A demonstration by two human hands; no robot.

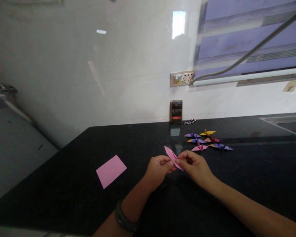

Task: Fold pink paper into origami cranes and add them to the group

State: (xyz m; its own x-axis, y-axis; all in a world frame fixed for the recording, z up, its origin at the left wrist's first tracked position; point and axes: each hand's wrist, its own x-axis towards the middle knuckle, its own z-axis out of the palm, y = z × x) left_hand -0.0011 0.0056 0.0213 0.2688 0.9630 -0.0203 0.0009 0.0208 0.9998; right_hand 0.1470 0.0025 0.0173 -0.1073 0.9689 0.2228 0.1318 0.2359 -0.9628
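A narrow, pointed piece of folded pink paper (171, 153) is held just above a dark, glossy counter (71, 204), slanting from upper left to lower right. The left hand (158, 169) grips it near the middle between thumb and fingers; the right hand (197, 166) pinches it just alongside, thumb against the paper and fingers curled, so the two hands almost meet. A dark bangle (125, 219) circles the left forearm. Well to the left, a flat pink sheet (111, 171) lies at an angle on the counter. Beyond the right hand sit six small folded paper birds (200, 148) in purple, yellow, red and pink, loosely grouped. Behind them, a blurred-out dark box (176, 112) stands upright near the pale wall (128, 79), with a black-and-white strand (190, 122) beside it. Above, a socket panel (172, 80) has a grey cable (249, 54) running up to the right.
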